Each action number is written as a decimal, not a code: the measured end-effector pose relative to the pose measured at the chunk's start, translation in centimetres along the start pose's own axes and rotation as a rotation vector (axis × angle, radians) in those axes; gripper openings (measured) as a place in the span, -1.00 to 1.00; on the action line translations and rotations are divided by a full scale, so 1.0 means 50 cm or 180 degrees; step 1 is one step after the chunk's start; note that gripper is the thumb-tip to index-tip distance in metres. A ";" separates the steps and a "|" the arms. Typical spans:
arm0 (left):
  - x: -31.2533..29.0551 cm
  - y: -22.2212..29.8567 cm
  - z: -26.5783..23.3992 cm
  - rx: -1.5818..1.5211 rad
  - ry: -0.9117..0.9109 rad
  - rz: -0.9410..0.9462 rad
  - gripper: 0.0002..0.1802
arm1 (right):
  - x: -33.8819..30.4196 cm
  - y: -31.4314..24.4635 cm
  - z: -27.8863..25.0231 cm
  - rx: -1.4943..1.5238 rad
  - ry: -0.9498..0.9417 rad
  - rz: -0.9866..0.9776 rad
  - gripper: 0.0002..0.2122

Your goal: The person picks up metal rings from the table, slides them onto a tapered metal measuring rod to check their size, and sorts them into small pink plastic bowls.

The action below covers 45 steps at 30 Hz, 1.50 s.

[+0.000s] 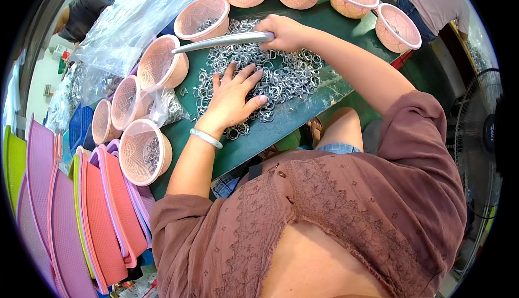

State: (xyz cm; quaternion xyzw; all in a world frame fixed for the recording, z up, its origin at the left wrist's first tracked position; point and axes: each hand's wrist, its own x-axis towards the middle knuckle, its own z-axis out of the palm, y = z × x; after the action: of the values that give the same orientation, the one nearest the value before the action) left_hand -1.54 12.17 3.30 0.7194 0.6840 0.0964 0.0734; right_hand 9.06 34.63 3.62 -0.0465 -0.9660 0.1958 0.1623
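Note:
A heap of silver-coloured metal rings (294, 79) spreads over the green tabletop (232, 160). My left hand (232, 98) lies palm down on the heap's near left part, fingers spread; a pale bangle (206, 138) circles that wrist. At the far side of the heap, my right hand (282, 32) is closed round the thick end of a tapered grey ring mandrel (224, 41). The mandrel extends left above the rings, its thin tip near the rim of a pink basket (163, 61). No ring can be made out on it.
More pink baskets, such as one at the far left (202, 18) and one nearer (145, 152), line the table's edge; some hold rings. Clear plastic bags (140, 22) lie beyond. Stacked coloured baskets (108, 200) stand left, a fan (478, 136) right. Another person (438, 3) is at the back.

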 end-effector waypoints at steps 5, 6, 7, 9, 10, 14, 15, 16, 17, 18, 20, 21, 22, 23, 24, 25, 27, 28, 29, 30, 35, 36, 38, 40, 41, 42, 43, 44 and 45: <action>-0.013 -0.011 0.013 -0.0150 0.0230 -0.0357 -0.34 | 0.040 -0.003 0.046 0.0127 -0.0199 -0.0281 -0.65; -0.022 -0.006 0.007 -0.0030 0.0257 -0.0550 -0.27 | 0.040 -0.008 0.047 -0.0025 -0.0257 -0.0311 -0.66; -0.031 -0.004 0.002 0.0128 0.0230 -0.0705 -0.26 | 0.038 -0.012 0.044 -0.0027 -0.0392 -0.0376 -0.66; -0.053 -0.006 -0.007 0.0442 0.0170 -0.1021 -0.22 | 0.032 -0.022 0.031 -0.0025 -0.0669 -0.0510 -0.67; -0.063 -0.011 -0.008 0.0616 0.0139 -0.1133 -0.19 | 0.021 -0.037 0.018 0.0006 -0.0691 -0.0588 -0.73; -0.094 -0.016 -0.004 0.0471 0.0020 -0.1235 -0.22 | -0.027 -0.018 -0.010 -0.0146 -0.0845 -0.0549 -0.83; -0.101 -0.018 0.004 0.0373 0.0112 -0.1118 -0.22 | -0.043 -0.002 -0.015 -0.0334 -0.0686 -0.0484 -0.83; -0.107 -0.019 0.012 0.0267 0.0191 -0.1003 -0.23 | -0.055 0.014 -0.020 -0.0412 -0.0692 -0.0309 -0.82; -0.108 -0.019 0.014 0.0233 0.0210 -0.0951 -0.23 | -0.063 0.029 -0.028 -0.0490 -0.0698 -0.0132 -0.81; -0.106 -0.018 0.017 0.0187 0.0222 -0.0890 -0.24 | -0.069 0.040 -0.035 -0.0476 -0.0618 -0.0106 -0.80; -0.094 -0.016 0.018 0.0175 0.0188 -0.0896 -0.27 | -0.093 0.058 -0.037 -0.0383 -0.0205 -0.0023 -0.78; -0.089 -0.016 0.020 0.0326 0.0246 -0.0992 -0.30 | -0.097 0.049 -0.039 -0.0291 -0.0070 -0.0024 -0.76; -0.081 -0.017 0.027 0.0405 0.0400 -0.1030 -0.33 | -0.100 0.030 -0.051 -0.0094 -0.0050 -0.0104 -0.74; -0.075 -0.016 0.035 0.0484 0.0553 -0.1066 -0.36 | -0.105 0.011 -0.056 0.0103 -0.0029 -0.0182 -0.73; -0.067 -0.011 0.036 0.0316 0.0626 -0.0861 -0.38 | -0.117 -0.001 -0.052 0.0361 -0.0076 -0.0214 -0.72; -0.059 -0.002 0.034 0.0145 0.0697 -0.0657 -0.39 | -0.127 -0.013 -0.048 0.0620 -0.0120 -0.0245 -0.72; -0.053 0.017 0.031 -0.0062 0.0754 -0.0131 -0.44 | -0.137 -0.051 -0.038 0.0568 -0.0342 -0.0566 -0.68; -0.053 0.025 0.034 -0.0057 0.0518 -0.0011 -0.44 | -0.143 -0.068 -0.024 0.0430 -0.0447 -0.0452 -0.67; -0.054 0.032 0.038 -0.0051 0.0284 0.0105 -0.44 | -0.149 -0.082 -0.007 0.0294 -0.0554 -0.0342 -0.67; -0.055 0.035 0.043 0.0073 0.0290 0.0187 -0.46 | -0.157 -0.093 0.004 0.0321 -0.0575 -0.0201 -0.67; -0.071 0.050 0.009 -0.0050 -0.0105 0.0125 -0.46 | -0.150 -0.067 0.008 -0.0171 -0.0336 0.0133 -0.66; -0.077 0.056 0.006 0.0158 -0.0161 0.0034 -0.40 | -0.148 -0.047 0.009 -0.0240 -0.0277 0.0149 -0.67; -0.085 0.061 0.003 0.0370 -0.0146 -0.0177 -0.30 | -0.148 -0.023 0.012 -0.0434 -0.0036 0.0145 -0.70; -0.093 0.061 0.003 0.0385 -0.0005 -0.0433 -0.24 | -0.146 -0.023 0.009 -0.0443 0.0072 0.0232 -0.72; -0.095 0.055 0.008 0.0527 0.0047 -0.0548 -0.11 | -0.145 -0.022 0.009 -0.0447 0.0126 0.0279 -0.74; -0.095 0.051 0.009 0.0641 0.0097 -0.0701 -0.08 | -0.146 -0.020 0.013 -0.0448 0.0370 0.0167 -0.76; -0.094 0.045 0.010 0.0756 0.0147 -0.0852 -0.04 | -0.144 -0.022 0.017 -0.0380 0.0398 0.0285 -0.76; -0.091 0.038 0.012 0.0821 0.0096 -0.0939 0.02 | -0.142 -0.025 0.020 -0.0314 0.0428 0.0404 -0.77; -0.090 0.033 0.017 0.0817 0.0188 -0.0964 0.03 | -0.139 -0.026 0.022 -0.0250 0.0458 0.0518 -0.78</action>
State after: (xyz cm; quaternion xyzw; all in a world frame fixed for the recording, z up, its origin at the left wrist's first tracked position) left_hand 0.07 7.63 2.69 0.6087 0.7928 0.0172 -0.0253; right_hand 15.20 31.97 1.11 -0.1450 -0.9518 0.1664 0.2129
